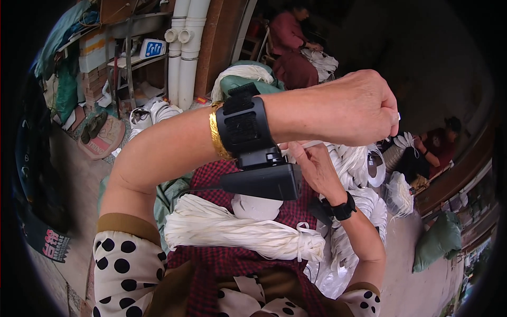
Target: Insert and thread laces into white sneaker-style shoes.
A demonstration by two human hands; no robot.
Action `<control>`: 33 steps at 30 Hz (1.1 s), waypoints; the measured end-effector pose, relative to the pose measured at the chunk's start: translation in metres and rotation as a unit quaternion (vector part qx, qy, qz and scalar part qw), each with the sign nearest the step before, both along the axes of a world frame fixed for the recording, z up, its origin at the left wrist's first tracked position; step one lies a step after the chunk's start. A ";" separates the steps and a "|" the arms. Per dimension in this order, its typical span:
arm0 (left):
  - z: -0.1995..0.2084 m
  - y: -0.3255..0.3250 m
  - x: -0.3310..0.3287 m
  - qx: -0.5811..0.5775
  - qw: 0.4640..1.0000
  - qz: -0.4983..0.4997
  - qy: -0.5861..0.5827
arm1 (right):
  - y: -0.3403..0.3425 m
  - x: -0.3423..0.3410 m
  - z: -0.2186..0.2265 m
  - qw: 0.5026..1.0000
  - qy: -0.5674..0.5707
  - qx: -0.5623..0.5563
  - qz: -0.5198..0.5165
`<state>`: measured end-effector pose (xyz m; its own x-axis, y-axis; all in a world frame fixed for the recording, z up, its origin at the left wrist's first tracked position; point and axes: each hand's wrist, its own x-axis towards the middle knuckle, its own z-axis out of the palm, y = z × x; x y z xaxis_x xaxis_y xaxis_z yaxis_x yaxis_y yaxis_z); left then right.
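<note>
My left hand (364,108) is raised across the view, its arm passing over my right hand. Its fingers are curled closed, and a small white bit, perhaps the end of a cord, shows at the fingertips. A black strapped device (261,177) and a gold bracelet (215,132) are on that wrist. Below it, my right hand (319,168) has its thumb and fingers drawn together; the left wrist partly hides what they hold. Across my lap, on a red-and-black checked cloth (211,177), lies a bundle of white cords (227,227), tied near its right end. A white rounded thing (257,207) sits behind it.
More white cord bundles (351,166) lie beyond and right of my right arm. Two people (293,39) sit farther back with white cord. White pipes (187,58) stand at a wall, and a green sack (437,243) rests at right. Shoes (95,126) lie at left.
</note>
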<state>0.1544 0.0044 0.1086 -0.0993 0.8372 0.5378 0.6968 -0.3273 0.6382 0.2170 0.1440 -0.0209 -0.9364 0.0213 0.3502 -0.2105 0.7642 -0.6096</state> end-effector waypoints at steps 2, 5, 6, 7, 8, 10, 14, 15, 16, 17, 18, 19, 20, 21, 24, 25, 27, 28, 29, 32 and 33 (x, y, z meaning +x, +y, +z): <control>-0.004 0.007 -0.022 0.060 0.996 0.056 0.035 | 0.019 -0.003 -0.003 0.998 0.037 0.050 0.023; -0.049 0.006 -0.080 0.140 0.944 0.231 0.189 | 0.048 0.004 -0.011 0.902 -0.035 -0.429 0.039; -0.079 0.002 -0.104 0.130 0.919 0.281 0.242 | 0.050 0.005 -0.014 0.901 -0.030 -0.432 0.038; -0.098 -0.010 -0.115 0.012 0.940 0.274 0.204 | 0.051 0.007 -0.018 0.909 -0.014 -0.414 0.047; -0.128 -0.017 -0.123 -0.046 0.952 0.275 0.126 | 0.052 0.006 -0.021 0.916 0.002 -0.396 0.055; -0.167 -0.027 -0.130 -0.154 0.941 0.275 0.125 | 0.048 0.003 -0.021 0.922 0.006 -0.382 0.056; -0.194 -0.034 -0.112 -0.103 0.932 0.286 0.196 | 0.035 -0.006 -0.006 0.940 0.040 -0.326 0.092; -0.195 -0.033 -0.113 -0.098 0.951 0.252 0.152 | 0.035 -0.007 0.001 0.937 0.049 -0.332 0.099; -0.195 -0.038 -0.117 -0.099 0.951 0.252 0.152 | 0.036 -0.007 0.006 0.934 0.057 -0.337 0.106; -0.194 -0.047 -0.124 -0.076 0.975 0.205 0.032 | 0.040 -0.006 0.009 0.923 0.073 -0.361 0.112; -0.194 -0.061 -0.133 -0.053 0.982 0.159 -0.087 | 0.046 -0.003 0.014 0.912 0.074 -0.382 0.131; -0.194 -0.074 -0.143 -0.086 0.969 0.216 -0.084 | 0.055 -0.001 0.016 0.910 0.083 -0.390 0.117; -0.196 -0.091 -0.149 -0.050 0.968 0.246 -0.020 | 0.064 0.003 0.018 0.907 0.091 -0.398 0.103; -0.204 -0.110 -0.156 -0.050 0.965 0.257 0.005 | 0.072 0.007 0.017 0.906 0.092 -0.399 0.102; -0.217 -0.120 -0.155 -0.042 0.962 0.271 0.010 | 0.099 0.018 0.007 0.876 0.093 -0.471 0.051; -0.219 -0.119 -0.152 -0.033 0.959 0.280 -0.011 | 0.109 0.023 0.004 0.850 0.117 -0.513 0.039; -0.225 -0.117 -0.154 -0.023 0.954 0.300 -0.008 | 0.130 0.036 0.004 0.809 0.155 -0.566 0.042; -0.225 -0.113 -0.155 -0.012 0.948 0.318 -0.006 | 0.139 0.044 0.006 0.797 0.170 -0.577 0.056; -0.225 -0.110 -0.154 -0.010 0.948 0.319 -0.007 | 0.145 0.050 0.008 0.791 0.182 -0.582 0.048; -0.210 -0.092 -0.133 0.096 0.916 0.378 0.092 | 0.172 0.072 0.005 0.863 0.098 -0.468 -0.162; -0.198 -0.086 -0.124 0.090 0.922 0.357 0.117 | 0.188 0.081 -0.001 0.862 0.097 -0.469 -0.167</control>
<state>0.0308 -0.0813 -0.0897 -0.4542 0.4983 0.7385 0.8877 0.1826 0.4227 0.2980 0.3316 -0.0218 -0.7494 0.6367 0.1817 -0.2412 -0.0070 -0.9704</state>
